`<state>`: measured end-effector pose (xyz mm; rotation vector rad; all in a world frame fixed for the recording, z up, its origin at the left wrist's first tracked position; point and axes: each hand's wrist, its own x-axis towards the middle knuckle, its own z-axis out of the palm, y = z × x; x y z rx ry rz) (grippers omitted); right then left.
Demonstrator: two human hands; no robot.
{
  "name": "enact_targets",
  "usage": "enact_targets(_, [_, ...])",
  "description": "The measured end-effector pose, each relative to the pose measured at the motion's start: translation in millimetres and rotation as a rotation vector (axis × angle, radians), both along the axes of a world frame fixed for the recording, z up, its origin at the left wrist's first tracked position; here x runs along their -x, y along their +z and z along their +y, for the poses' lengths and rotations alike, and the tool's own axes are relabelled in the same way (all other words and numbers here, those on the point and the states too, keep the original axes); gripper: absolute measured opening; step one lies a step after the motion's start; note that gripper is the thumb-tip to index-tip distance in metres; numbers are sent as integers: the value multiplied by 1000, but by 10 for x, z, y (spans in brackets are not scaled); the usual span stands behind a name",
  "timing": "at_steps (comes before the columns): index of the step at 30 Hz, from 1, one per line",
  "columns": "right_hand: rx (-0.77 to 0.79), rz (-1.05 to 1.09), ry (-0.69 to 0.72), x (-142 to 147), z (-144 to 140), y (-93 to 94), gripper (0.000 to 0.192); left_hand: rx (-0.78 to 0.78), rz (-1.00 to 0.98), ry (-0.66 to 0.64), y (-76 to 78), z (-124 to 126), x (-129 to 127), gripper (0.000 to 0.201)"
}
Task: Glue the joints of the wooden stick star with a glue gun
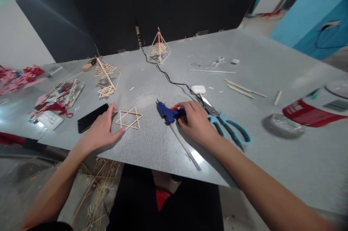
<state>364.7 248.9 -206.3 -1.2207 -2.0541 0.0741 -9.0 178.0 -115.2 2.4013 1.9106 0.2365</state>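
Note:
My right hand (196,120) is wrapped round the handle of a blue hot glue gun (166,112), which lies on the table with its nozzle pointing away to the left. A clear glue stick (185,146) sticks out of its back end toward me. My left hand (102,126) rests with thumb and fingers apart, the thumb tip at the lower edge of a flat six-pointed star (129,118) made of thin wooden sticks. Just left of that hand lies a black phone (91,117), partly covered by it.
Teal-handled scissors (231,127) and a white case (198,89) lie beyond my right hand. Two stick pyramids (160,48) stand at the back. A black cord (170,79) crosses the table. Loose sticks (241,88) and a red-and-white tub (312,108) are on the right, craft bags (58,97) on the left.

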Motion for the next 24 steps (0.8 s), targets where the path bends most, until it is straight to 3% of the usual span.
enact_targets(10, [-13, 15, 12, 22, 37, -57, 43, -67, 2, 93, -177, -111, -421, 139])
enact_targets(15, [-16, -7, 9, 32, 39, -55, 41, -100, 32, 159, -207, -48, -633, 127])
enact_targets(24, [-1, -28, 1, 29, 15, -41, 39, -75, 122, 194, -107, -108, -582, 125])
